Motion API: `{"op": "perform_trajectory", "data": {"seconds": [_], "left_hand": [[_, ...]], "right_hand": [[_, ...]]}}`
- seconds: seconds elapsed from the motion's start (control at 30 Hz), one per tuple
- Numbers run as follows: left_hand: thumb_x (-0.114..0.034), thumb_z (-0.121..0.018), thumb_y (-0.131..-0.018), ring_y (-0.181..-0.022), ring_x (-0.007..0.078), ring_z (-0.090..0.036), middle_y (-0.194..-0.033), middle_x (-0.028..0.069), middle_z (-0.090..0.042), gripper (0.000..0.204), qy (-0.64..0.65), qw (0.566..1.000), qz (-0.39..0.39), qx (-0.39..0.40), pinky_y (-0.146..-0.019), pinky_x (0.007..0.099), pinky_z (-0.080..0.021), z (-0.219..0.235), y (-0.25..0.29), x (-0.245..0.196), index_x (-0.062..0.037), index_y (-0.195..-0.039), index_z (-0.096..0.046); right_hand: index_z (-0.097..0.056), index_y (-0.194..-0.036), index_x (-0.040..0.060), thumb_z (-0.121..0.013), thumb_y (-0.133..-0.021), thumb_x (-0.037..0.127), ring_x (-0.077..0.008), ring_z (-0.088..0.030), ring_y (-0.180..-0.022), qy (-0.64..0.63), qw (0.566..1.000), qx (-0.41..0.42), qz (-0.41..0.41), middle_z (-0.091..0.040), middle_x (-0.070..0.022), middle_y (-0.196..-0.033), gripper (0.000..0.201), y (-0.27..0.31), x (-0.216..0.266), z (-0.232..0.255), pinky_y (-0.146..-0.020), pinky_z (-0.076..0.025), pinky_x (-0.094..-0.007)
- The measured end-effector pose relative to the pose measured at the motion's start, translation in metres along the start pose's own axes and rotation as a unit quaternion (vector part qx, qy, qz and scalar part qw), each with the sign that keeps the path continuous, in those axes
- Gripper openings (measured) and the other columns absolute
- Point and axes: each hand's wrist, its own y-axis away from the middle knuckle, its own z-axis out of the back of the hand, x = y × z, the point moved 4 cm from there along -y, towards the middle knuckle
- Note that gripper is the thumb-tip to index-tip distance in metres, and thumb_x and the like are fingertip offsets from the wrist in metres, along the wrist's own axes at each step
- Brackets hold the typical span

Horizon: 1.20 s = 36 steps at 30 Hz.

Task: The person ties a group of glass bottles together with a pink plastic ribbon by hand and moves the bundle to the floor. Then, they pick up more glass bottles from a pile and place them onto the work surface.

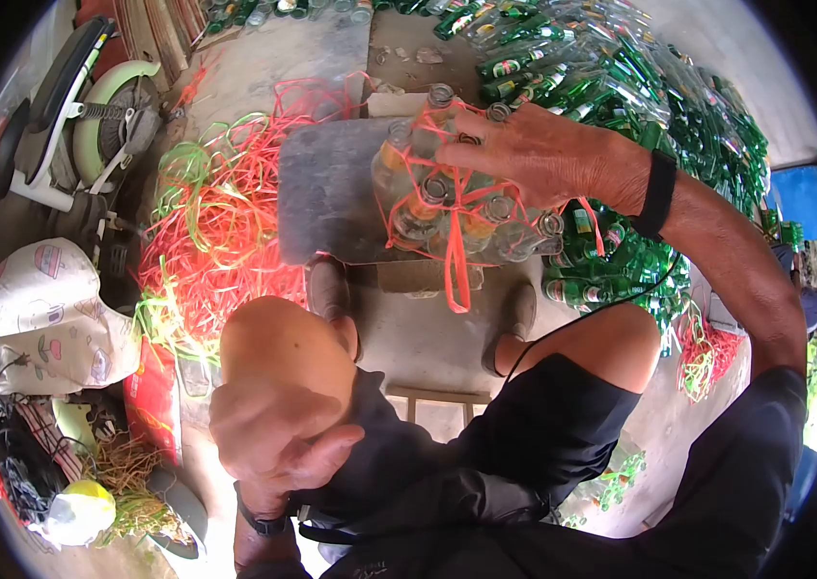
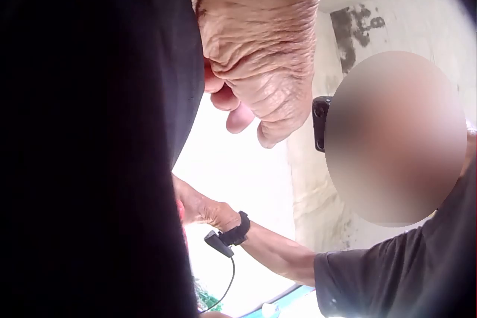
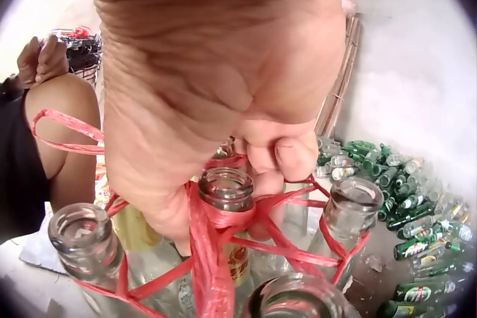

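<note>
A bundle of clear glass bottles (image 1: 418, 217), tied with red plastic strap (image 1: 456, 261), stands upright on a dark board (image 1: 326, 183). My right hand (image 1: 563, 154) reaches over it from above. In the right wrist view, the thumb and fingers of this hand (image 3: 216, 72) curl down around the middle bottle's neck (image 3: 226, 187) and the red strap (image 3: 212, 266); the palm hides part of the grip. A strap loop hangs off the near side. My left hand (image 1: 278, 434) is over the knee, fingers loosely bent, holding nothing; the left wrist view shows its fingers hanging (image 2: 261, 49).
Red and green straps (image 1: 225, 222) lie heaped left of the board. Many green and clear bottles (image 1: 611, 87) are piled at the right and back. A scooter-like vehicle (image 1: 61, 116) and a patterned cloth (image 1: 41, 299) are at the left. A thin cable runs from the right wrist.
</note>
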Motion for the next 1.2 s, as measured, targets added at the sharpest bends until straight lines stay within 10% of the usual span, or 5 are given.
{"op": "perform_trajectory", "data": {"seconds": [0.63,0.83,1.2], "left_hand": [[-0.014,-0.083,-0.085,-0.057,0.0057,-0.048,-0.077,0.0022,-0.060,0.018,0.066,0.996,-0.001,0.064,-0.049,0.0201,-0.033,-0.025,-0.017,-0.010,-0.0010,-0.089,-0.072],[-0.008,-0.079,-0.089,-0.059,0.0074,-0.051,-0.079,0.0028,-0.064,0.011,0.084,0.993,-0.040,0.071,-0.052,0.0216,-0.036,-0.037,-0.024,-0.013,-0.0013,-0.090,-0.069],[-0.004,-0.074,-0.092,-0.068,0.0178,-0.058,-0.082,0.0089,-0.066,0.008,-0.005,0.992,-0.033,0.123,-0.062,0.0301,-0.047,-0.046,-0.030,-0.015,0.0010,-0.092,-0.069]], "right_hand": [[-0.042,-0.146,0.0192,-0.083,-0.067,-0.001,-0.0453,-0.068,-0.094,-0.082,0.963,0.055,-0.251,-0.052,-0.0130,-0.140,0.091,0.169,0.000,0.029,-0.076,-0.057,-0.0527],[-0.042,-0.149,0.0127,-0.081,-0.079,0.008,-0.0456,-0.065,-0.108,-0.064,0.969,-0.088,-0.222,-0.050,-0.0141,-0.147,0.080,0.268,-0.004,0.035,-0.084,-0.058,-0.0478],[-0.041,-0.154,0.0031,-0.079,-0.082,0.007,-0.0240,-0.050,-0.133,-0.422,0.813,-0.099,-0.390,-0.054,-0.0164,-0.144,0.081,0.398,0.072,0.093,-0.110,-0.041,-0.0393]]}}
